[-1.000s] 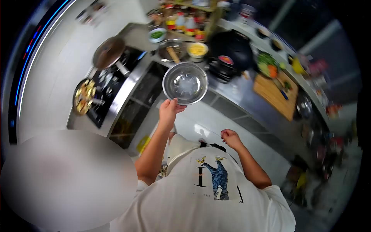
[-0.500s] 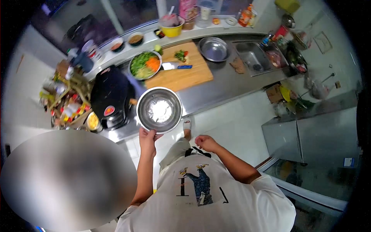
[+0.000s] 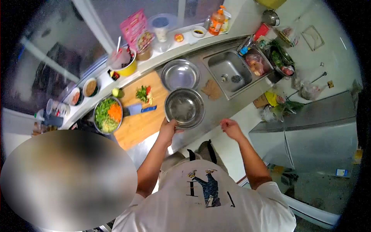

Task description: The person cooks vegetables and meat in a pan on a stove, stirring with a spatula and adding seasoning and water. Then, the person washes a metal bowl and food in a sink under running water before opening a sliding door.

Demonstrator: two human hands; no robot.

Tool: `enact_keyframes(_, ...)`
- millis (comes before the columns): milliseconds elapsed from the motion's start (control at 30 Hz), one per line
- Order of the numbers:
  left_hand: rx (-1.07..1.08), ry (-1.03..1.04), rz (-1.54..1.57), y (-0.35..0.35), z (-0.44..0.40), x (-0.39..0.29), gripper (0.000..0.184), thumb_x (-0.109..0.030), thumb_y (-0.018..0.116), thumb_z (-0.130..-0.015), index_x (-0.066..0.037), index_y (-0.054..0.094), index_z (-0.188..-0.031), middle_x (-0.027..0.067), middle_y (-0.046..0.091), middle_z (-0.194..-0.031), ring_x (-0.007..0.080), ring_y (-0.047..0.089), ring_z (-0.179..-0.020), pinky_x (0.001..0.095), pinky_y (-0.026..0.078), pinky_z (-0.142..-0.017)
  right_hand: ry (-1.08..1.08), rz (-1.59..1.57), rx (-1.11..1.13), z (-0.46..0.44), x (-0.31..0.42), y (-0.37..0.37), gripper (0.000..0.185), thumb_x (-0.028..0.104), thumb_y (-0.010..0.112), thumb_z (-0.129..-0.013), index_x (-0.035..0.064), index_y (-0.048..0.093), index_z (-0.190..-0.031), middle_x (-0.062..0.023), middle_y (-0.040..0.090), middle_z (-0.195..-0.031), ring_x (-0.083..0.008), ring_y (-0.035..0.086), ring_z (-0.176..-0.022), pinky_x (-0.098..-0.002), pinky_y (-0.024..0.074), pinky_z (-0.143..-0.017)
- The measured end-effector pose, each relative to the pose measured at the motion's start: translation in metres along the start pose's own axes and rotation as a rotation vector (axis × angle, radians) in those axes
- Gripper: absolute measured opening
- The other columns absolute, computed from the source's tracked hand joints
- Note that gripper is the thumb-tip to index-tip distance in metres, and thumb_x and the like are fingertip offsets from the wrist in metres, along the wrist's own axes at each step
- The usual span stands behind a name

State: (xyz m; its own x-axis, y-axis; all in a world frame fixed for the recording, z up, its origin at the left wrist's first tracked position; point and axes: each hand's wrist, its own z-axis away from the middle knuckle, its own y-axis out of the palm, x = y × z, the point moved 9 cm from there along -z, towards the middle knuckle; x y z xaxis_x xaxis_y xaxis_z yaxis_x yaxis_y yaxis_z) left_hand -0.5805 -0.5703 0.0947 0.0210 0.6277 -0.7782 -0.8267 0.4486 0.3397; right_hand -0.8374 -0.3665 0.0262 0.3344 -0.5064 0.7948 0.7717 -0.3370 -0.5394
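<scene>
My left hand grips the near rim of a round metal bowl, held over the counter's front part. Its inside is shiny, with no food visible in it. My right hand is raised to the right of the bowl, touching nothing, its fingers loosely curled. Behind the held bowl, a second metal bowl rests on the counter. To the left lies a wooden cutting board with a cleaver and chopped greens, red and pale bits. A bowl of shredded vegetables stands by its left edge.
A steel sink is at the back right, with bagged meat in its side basin. A brown cloth-like piece lies before it. Small bowls, a yellow tub and bottles line the sill. A metal cabinet stands right.
My left hand has carried the metal bowl rightward along the counter, toward the sink. My right hand has moved right and slightly up. The view has turned and shifted right.
</scene>
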Motion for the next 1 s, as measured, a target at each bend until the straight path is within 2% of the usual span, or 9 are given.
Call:
enact_keyframes(133,0.052,-0.037,-0.011,0.069,-0.059,-0.020,0.035,-0.016,0.044,-0.087,0.001,0.044,-0.117,0.0117,0.062,-0.092,0.0188,0.062,-0.075,0.0295,0.054,-0.064,-0.077,0.156,-0.069,-0.071,0.020,-0.087,0.011,0.014,0.058,-0.085,0.0088,0.063,-0.092,-0.0069,0.064,-0.088,-0.0191,0.059,-0.078,-0.0305,0.0484,-0.071)
enact_keyframes(200,0.027,-0.043,-0.032,0.097,-0.093,-0.019,0.033,-0.022,0.045,-0.089,0.003,0.046,-0.111,0.0116,0.062,-0.092,0.0186,0.062,-0.074,0.0285,0.053,-0.062,-0.063,-0.022,-0.060,-0.112,0.025,-0.120,0.016,0.013,0.052,-0.086,0.0006,0.060,-0.092,-0.0002,0.054,-0.067,-0.0088,0.050,-0.059,-0.0243,0.0416,-0.053)
enact_keyframes(300,-0.047,0.016,0.000,0.144,-0.141,-0.025,0.034,-0.024,0.044,-0.090,0.004,0.048,-0.107,0.0112,0.062,-0.091,0.0188,0.062,-0.075,0.0282,0.053,-0.062,-0.189,0.045,0.105,-0.208,0.020,-0.170,0.015,0.016,0.054,-0.086,0.0025,0.061,-0.090,0.0001,0.053,-0.066,-0.0087,0.048,-0.057,-0.0248,0.0416,-0.052)
enact_keyframes(433,-0.173,0.119,0.024,0.221,-0.204,-0.066,0.040,-0.031,0.042,-0.091,0.004,0.050,-0.108,0.0125,0.059,-0.097,0.0183,0.059,-0.082,0.0295,0.054,-0.063,-0.193,0.136,0.071,-0.308,0.124,-0.262,0.025,0.029,0.058,-0.086,0.0046,0.063,-0.091,-0.0116,0.064,-0.077,-0.0244,0.063,-0.076,-0.0366,0.0494,-0.071)
enact_keyframes(567,-0.230,0.252,-0.119,0.298,-0.256,-0.145,0.048,-0.039,0.042,-0.092,0.006,0.052,-0.106,0.0120,0.058,-0.098,0.0185,0.058,-0.084,0.0301,0.055,-0.060,-0.577,0.324,-0.111,-0.428,0.255,-0.327,0.033,0.032,0.057,-0.085,0.0043,0.062,-0.101,-0.0137,0.066,-0.088,-0.0259,0.063,-0.080,-0.0372,0.0491,-0.074)
enact_keyframes(700,-0.151,0.361,-0.022,0.336,-0.332,-0.181,0.051,-0.041,0.041,-0.092,0.007,0.052,-0.103,0.0127,0.059,-0.090,0.0193,0.060,-0.074,0.0307,0.054,-0.055,-0.683,0.442,-0.110,-0.543,0.314,-0.321,0.035,0.034,0.057,-0.085,0.0085,0.062,-0.109,-0.0122,0.064,-0.106,-0.0263,0.063,-0.092,-0.0332,0.0484,-0.081)
enact_keyframes(767,-0.145,0.324,0.028,0.350,-0.347,-0.197,0.051,-0.041,0.040,-0.092,0.008,0.052,-0.098,0.0130,0.059,-0.080,0.0202,0.060,-0.061,0.0310,0.052,-0.049,-0.950,0.801,-0.071,-0.552,0.340,-0.293,0.037,0.035,0.055,-0.087,0.0058,0.062,-0.109,-0.0115,0.065,-0.103,-0.0257,0.062,-0.092,-0.0337,0.0482,-0.081)
enact_keyframes(867,-0.190,0.375,0.008,0.357,-0.363,-0.216,0.050,-0.041,0.041,-0.092,0.008,0.052,-0.092,0.0136,0.058,-0.073,0.0211,0.059,-0.052,0.0310,0.050,-0.046,-0.661,0.696,0.203,-0.603,0.325,-0.271,0.037,0.035,0.057,-0.086,0.0057,0.063,-0.109,-0.0094,0.063,-0.108,-0.0263,0.060,-0.095,-0.0344,0.0473,-0.084)
enact_keyframes(1000,-0.219,0.410,0.057,0.357,-0.380,-0.221,0.051,-0.041,0.043,-0.092,0.009,0.051,-0.091,0.0144,0.058,-0.072,0.0212,0.059,-0.053,0.0317,0.050,-0.046,-0.798,0.972,0.186,-0.578,0.335,-0.271,0.030,0.029,0.059,-0.086,0.0072,0.064,-0.106,-0.0107,0.058,-0.115,-0.0236,0.057,-0.099,-0.0353,0.0456,-0.085)
